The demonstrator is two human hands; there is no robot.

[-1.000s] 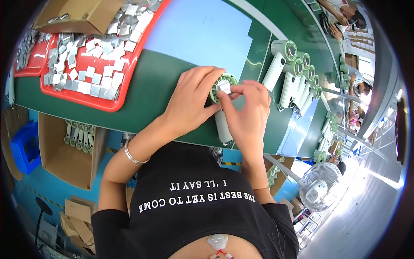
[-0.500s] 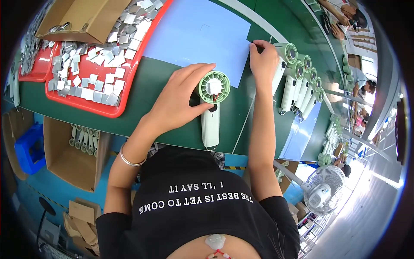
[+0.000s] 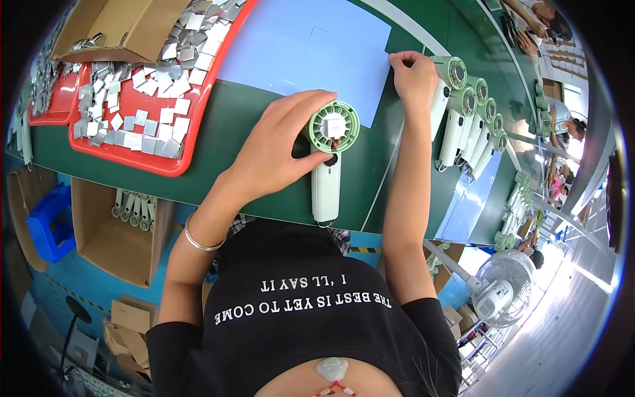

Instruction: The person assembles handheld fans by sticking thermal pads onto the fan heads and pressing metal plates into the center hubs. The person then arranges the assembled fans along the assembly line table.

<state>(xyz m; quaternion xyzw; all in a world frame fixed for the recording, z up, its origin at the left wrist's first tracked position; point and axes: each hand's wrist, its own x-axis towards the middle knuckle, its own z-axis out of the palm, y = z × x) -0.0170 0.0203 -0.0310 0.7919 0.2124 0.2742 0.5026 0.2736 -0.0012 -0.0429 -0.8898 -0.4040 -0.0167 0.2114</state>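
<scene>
My left hand [image 3: 281, 142] is curled round the green head of a handheld fan [image 3: 325, 188], thumb at its neck. The fan's pale handle points toward me, and a white square piece sits in the middle of the round head, with a bit of red wire below it. My right hand [image 3: 417, 79] is farther off to the right, its thumb and fingertips drawn together beside the right edge of a blue sheet [image 3: 297, 49]. Whatever those fingertips hold, if anything, is too small to make out. Just right of that hand lies a row of similar handheld fans [image 3: 456, 129].
A red tray [image 3: 188, 149] of silver square plates stands at left, with a cardboard box [image 3: 122, 26] over its far part. Below the green table [image 3: 264, 218] is a carton [image 3: 109, 245] with more fans. A standing fan [image 3: 499, 291] is at right; people work beyond.
The view has shifted slightly, so the right-hand things sit a little farther right. Both hands keep nearly the same pose; the left still grips the handheld fan.
</scene>
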